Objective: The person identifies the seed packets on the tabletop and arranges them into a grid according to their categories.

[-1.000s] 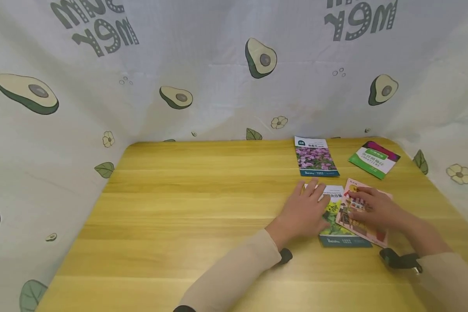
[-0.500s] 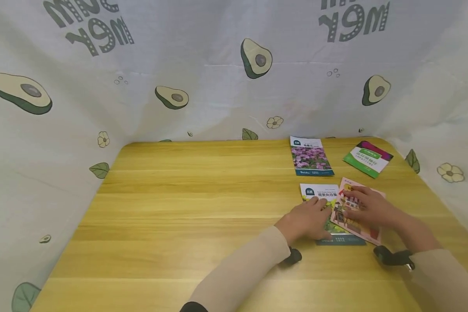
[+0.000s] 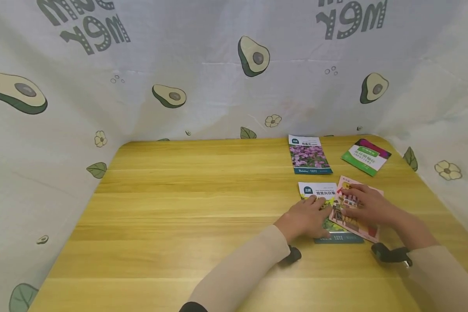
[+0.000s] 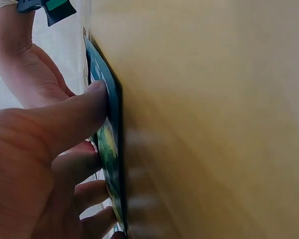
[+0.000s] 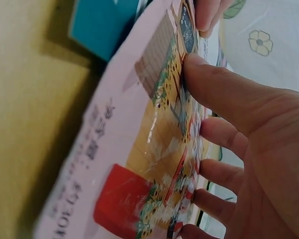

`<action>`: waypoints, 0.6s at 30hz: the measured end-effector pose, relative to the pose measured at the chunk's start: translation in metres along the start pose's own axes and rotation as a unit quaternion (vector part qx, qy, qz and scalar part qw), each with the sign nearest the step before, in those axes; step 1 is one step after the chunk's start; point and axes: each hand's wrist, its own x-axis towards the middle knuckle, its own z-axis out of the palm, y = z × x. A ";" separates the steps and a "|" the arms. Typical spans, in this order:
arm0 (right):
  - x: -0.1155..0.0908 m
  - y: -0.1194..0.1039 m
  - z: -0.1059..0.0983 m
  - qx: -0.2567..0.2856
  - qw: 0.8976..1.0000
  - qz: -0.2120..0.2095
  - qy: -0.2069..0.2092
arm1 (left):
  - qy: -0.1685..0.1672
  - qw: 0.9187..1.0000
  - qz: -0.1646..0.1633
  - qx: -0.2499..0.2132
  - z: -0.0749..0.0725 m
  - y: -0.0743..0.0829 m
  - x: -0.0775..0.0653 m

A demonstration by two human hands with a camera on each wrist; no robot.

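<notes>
A seed packet with yellow flowers (image 3: pixel 319 190) and a dark teal bottom band lies flat on the table in the head view. My left hand (image 3: pixel 305 218) rests on its left part, fingers spread over the print. Partly overlapping its right side is a pink illustrated packet (image 3: pixel 362 229), set at a tilt. On that one lies my right hand (image 3: pixel 372 206), thumb and fingertips touching its face. The left wrist view has the thumb and fingertips of my left hand (image 4: pixel 50 144) against the flower packet (image 4: pixel 108 144). Seen from the right wrist, the fingertips press lightly on the glossy pink packet (image 5: pixel 122 134).
Behind the hands lies a purple-flower seed packet (image 3: pixel 310 156). A green, white and magenta packet (image 3: pixel 366 157) is to its right, near the table's (image 3: pixel 179 208) back right corner. An avocado-print cloth (image 3: pixel 214 86) hangs around the back and sides.
My left hand has slid down the flower packet toward me, uncovering its white top. My right hand has stayed on the pink packet. The head view has shifted slightly.
</notes>
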 end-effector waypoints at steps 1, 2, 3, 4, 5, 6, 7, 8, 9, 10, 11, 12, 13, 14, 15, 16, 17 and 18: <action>0.000 0.000 0.000 0.000 1.000 0.002 -0.001 | 0.000 1.000 -0.002 -0.001 0.000 0.000 0.000; 0.000 0.000 0.000 0.000 1.000 0.002 0.000 | 0.000 1.000 -0.003 -0.002 -0.001 0.000 0.000; 0.000 0.000 0.000 0.000 1.000 0.002 0.000 | 0.001 1.000 -0.004 -0.001 -0.001 0.001 -0.001; 0.000 0.000 0.000 0.000 1.000 0.001 0.000 | 0.002 1.000 -0.005 0.001 -0.002 0.000 -0.001; 0.000 0.000 0.000 0.000 1.000 0.002 0.000 | 0.003 1.000 -0.005 0.000 -0.002 0.000 -0.002; 0.000 -0.001 0.000 0.001 1.000 0.003 0.000 | 0.002 1.000 -0.006 0.000 -0.002 0.000 -0.003; 0.000 -0.001 0.000 0.001 1.000 0.004 0.000 | 0.001 1.000 -0.007 -0.001 -0.003 0.000 -0.004; 0.000 -0.001 0.000 0.002 1.000 0.004 0.000 | 0.002 1.000 -0.007 -0.001 -0.003 0.000 -0.005; 0.000 -0.002 0.000 0.002 1.000 0.004 -0.001 | 0.003 1.000 -0.007 0.000 -0.004 0.000 -0.005; 0.000 -0.002 0.000 0.003 1.000 0.004 -0.001 | 0.003 1.000 -0.008 0.000 -0.004 -0.001 -0.006; 0.000 -0.002 0.000 0.003 1.000 0.005 -0.001 | 0.002 1.000 -0.009 0.000 -0.005 -0.001 -0.007; 0.000 -0.002 0.000 0.003 1.000 0.005 -0.001 | 0.001 1.000 -0.011 0.002 -0.005 -0.002 -0.008; 0.000 -0.002 0.000 0.002 1.000 0.003 0.001 | 0.001 1.000 -0.012 0.005 -0.006 -0.003 -0.009; 0.000 -0.002 0.000 0.001 1.000 0.001 0.002 | 0.002 1.000 -0.013 0.008 -0.006 -0.003 -0.010; 0.000 -0.001 0.000 0.000 1.000 0.002 0.004 | 0.001 1.000 -0.014 0.011 -0.006 -0.004 -0.010; 0.000 -0.002 0.000 -0.002 1.000 0.001 0.005 | 0.000 1.000 -0.016 0.010 -0.006 -0.005 -0.011; 0.000 -0.002 0.001 -0.003 1.000 0.000 0.005 | 0.000 1.000 -0.017 0.010 -0.005 -0.006 -0.012; 0.001 -0.002 0.001 -0.005 1.000 -0.001 0.006 | -0.001 1.000 -0.019 0.008 -0.005 -0.007 -0.013</action>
